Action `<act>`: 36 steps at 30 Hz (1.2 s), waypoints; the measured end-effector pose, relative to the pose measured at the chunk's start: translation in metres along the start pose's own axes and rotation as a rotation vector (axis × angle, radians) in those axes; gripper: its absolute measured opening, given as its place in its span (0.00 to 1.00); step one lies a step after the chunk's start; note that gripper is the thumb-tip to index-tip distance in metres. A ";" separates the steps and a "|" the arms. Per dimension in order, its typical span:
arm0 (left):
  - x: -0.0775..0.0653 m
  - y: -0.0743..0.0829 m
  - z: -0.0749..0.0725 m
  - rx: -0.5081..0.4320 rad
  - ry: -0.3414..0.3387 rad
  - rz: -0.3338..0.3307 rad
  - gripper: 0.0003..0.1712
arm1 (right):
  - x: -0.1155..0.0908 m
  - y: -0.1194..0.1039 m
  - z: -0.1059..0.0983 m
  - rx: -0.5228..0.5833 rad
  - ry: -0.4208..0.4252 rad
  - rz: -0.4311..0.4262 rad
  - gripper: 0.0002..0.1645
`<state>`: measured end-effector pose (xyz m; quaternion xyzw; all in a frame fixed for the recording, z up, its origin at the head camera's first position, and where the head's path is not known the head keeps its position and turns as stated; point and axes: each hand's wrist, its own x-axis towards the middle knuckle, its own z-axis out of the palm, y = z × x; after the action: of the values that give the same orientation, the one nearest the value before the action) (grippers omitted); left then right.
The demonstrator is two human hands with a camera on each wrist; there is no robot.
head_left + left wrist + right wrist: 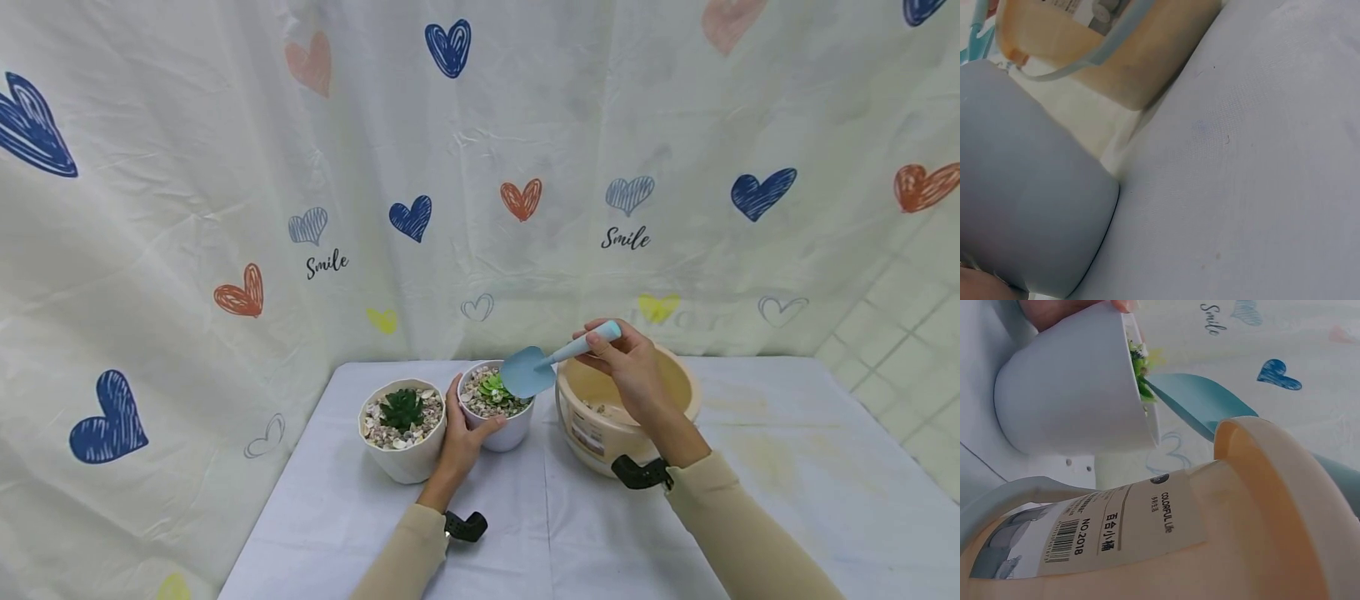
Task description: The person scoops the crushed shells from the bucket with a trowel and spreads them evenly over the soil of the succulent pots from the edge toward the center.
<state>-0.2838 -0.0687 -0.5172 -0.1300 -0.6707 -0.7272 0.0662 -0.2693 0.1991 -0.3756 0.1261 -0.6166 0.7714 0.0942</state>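
Note:
My left hand [461,442] holds a small white flowerpot [506,435], thumb at the near side and fingers round the left. Inside it a bright green succulent [492,386] stands among pebbles. My right hand [630,375] grips the handle of a light blue trowel [527,375]. The blade hangs over the right part of the pot's rim, tilted down beside the succulent. In the right wrist view the trowel [1204,400] tip is close to the leaves; whether it touches them I cannot tell. Below my right hand stands a beige bucket [583,437] with some pebbles at the bottom.
Left of my left hand, a larger white pot [405,462] contains a dark green succulent [402,408] and pebbles. A pale cloth [780,500] covers the table. Behind it hangs a curtain [562,275] printed with hearts. The bucket has a label [1110,531] and a handle [1110,47].

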 end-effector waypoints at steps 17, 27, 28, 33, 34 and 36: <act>0.001 -0.002 0.000 -0.018 -0.009 0.021 0.57 | -0.001 0.000 -0.001 0.028 0.023 -0.053 0.16; -0.001 0.002 0.003 0.008 0.004 0.051 0.55 | -0.001 -0.004 0.000 0.090 0.144 -0.062 0.20; -0.002 0.003 0.004 0.014 0.009 0.050 0.55 | -0.001 -0.004 0.000 0.098 0.163 -0.062 0.20; -0.006 0.011 0.009 0.140 0.068 0.074 0.55 | -0.001 -0.005 0.000 0.138 0.253 -0.074 0.19; -0.007 0.013 0.010 0.184 0.086 0.082 0.55 | -0.001 -0.005 -0.001 0.154 0.267 -0.079 0.20; -0.009 0.017 0.014 0.286 0.116 0.107 0.55 | -0.002 -0.007 -0.003 0.176 0.290 -0.088 0.18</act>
<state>-0.2691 -0.0575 -0.5027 -0.1129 -0.7545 -0.6260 0.1613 -0.2654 0.2033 -0.3705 0.0481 -0.5204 0.8276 0.2047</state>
